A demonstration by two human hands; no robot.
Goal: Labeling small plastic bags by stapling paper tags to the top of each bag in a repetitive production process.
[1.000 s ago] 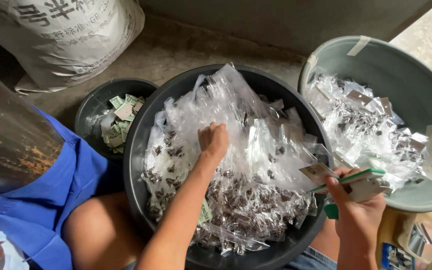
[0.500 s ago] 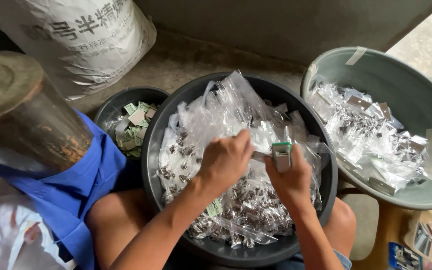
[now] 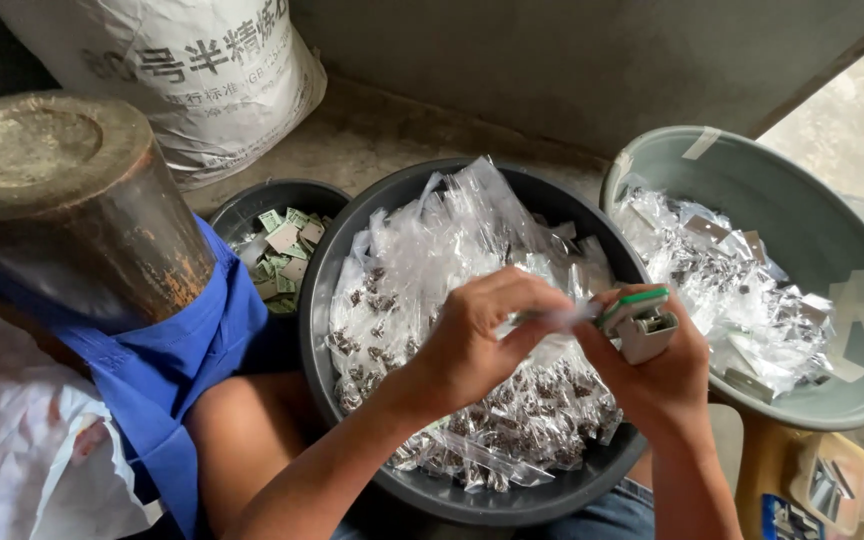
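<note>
Two hands meet over a black basin of clear bags.

The left hand (image 3: 472, 335) is curled, its fingers pinched together on a clear bag (image 3: 552, 318) held just above the black basin (image 3: 332, 290). The right hand (image 3: 667, 375) is clamped around a small white and green stapler (image 3: 637, 320) touching that bag's edge. Left of the basin sits a small black bucket (image 3: 252, 205) of paper tags; right stands a grey-green basin (image 3: 832, 240) of more bags. A brown cylinder (image 3: 62, 200) stands near left.

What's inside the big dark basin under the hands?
The dark basin is heaped with clear plastic bags holding small dark pieces. The bags and both hands cover its bottom, so nothing below them shows.
</note>
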